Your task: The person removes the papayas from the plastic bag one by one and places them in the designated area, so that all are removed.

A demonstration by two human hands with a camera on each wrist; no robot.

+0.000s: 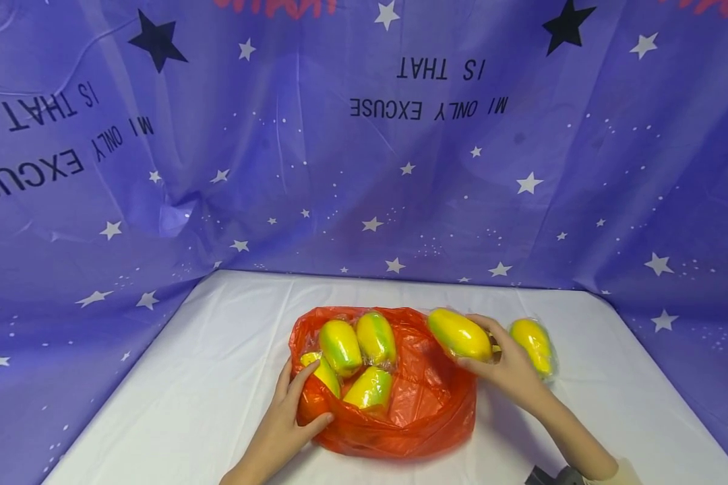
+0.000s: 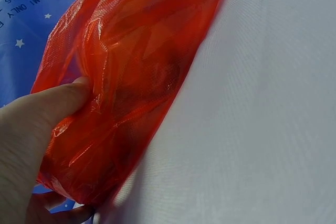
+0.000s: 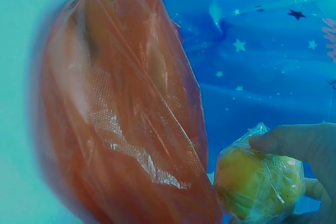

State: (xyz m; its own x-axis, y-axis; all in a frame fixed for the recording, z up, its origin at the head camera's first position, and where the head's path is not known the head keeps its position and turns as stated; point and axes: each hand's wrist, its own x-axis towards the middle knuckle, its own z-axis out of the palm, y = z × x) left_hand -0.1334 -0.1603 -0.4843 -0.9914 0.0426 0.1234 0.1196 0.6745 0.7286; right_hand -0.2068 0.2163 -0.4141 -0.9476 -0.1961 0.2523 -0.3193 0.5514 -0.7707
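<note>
A red plastic bag [image 1: 418,431] stands wide open on the table, with several yellow-green mangoes [image 1: 340,347] in clear wrap inside its left half. At the bag's left side, my left hand [image 1: 285,411] grips the plastic, its fingers at the rim and the thumb along the front. In the left wrist view that thumb presses the red bag [image 2: 136,72]. My right hand [image 1: 509,367] holds another wrapped mango [image 1: 459,335] by its right end, over the bag's right rim. The right wrist view has this mango [image 3: 257,182] between thumb and fingers, beside the bag [image 3: 126,108].
One more wrapped mango [image 1: 531,345] lies on the white tablecloth [image 1: 218,350], just beyond my right hand. A purple curtain [image 1: 364,168] with stars and lettering hangs behind the table and along its sides.
</note>
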